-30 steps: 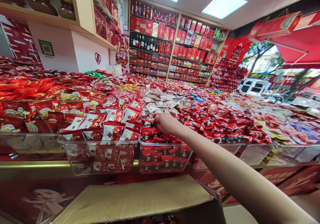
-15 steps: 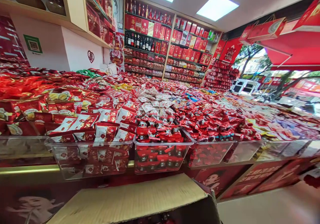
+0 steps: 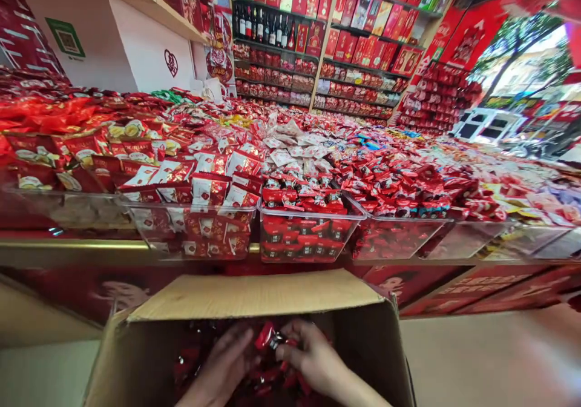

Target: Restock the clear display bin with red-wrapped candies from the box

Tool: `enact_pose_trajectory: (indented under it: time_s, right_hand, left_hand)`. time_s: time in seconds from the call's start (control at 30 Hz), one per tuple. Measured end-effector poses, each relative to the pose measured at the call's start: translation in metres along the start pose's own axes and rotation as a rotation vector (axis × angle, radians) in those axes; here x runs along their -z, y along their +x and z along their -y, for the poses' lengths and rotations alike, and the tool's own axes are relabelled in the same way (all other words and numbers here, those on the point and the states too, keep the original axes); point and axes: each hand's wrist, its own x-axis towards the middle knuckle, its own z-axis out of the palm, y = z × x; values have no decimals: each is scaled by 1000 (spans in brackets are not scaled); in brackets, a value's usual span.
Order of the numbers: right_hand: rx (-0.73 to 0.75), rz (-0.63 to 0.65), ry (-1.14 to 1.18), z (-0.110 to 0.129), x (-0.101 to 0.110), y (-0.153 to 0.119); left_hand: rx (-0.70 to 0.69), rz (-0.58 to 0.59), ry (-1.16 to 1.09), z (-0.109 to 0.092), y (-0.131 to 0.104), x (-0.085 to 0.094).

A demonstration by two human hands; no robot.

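Both of my hands are inside an open cardboard box [image 3: 272, 298], among small red-wrapped candies [image 3: 267, 383] that lie loose in its shadowed bottom. Between the thumb and fingers of my right hand [image 3: 315, 358] is the dark end of a shiny red candy packet [image 3: 265, 336]. My left hand [image 3: 229, 355] is on the other side of that packet, its fingers stretched out and slightly blurred. Whether the left fingertips touch the packet is hard to see. The box's back flap is folded outward toward the counter.
Behind the box, clear plastic bins line the counter edge: one of red packets with dark labels [image 3: 302, 237], one of red-and-white packets [image 3: 200, 231]. Heaped candies [image 3: 408, 183] stretch behind them. Shelves of boxes and bottles [image 3: 267, 25] stand at the back.
The view has tipped downward, so the bins and shelves sit higher and the box's inside shows. Both hands have come into view in the box, the right one gripping a red candy packet.
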Motion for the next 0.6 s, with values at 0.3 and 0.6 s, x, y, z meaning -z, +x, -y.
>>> enact_pose_trajectory:
  time_s: [0.3,0.6]
  right_hand:
    - [-60,48,370,-19,-3,-1]
    - [18,-72,-109,-3,-4,-6]
  left_hand:
    - [28,4,44,10,-6,1]
    - [17,68,53,9,-4,2]
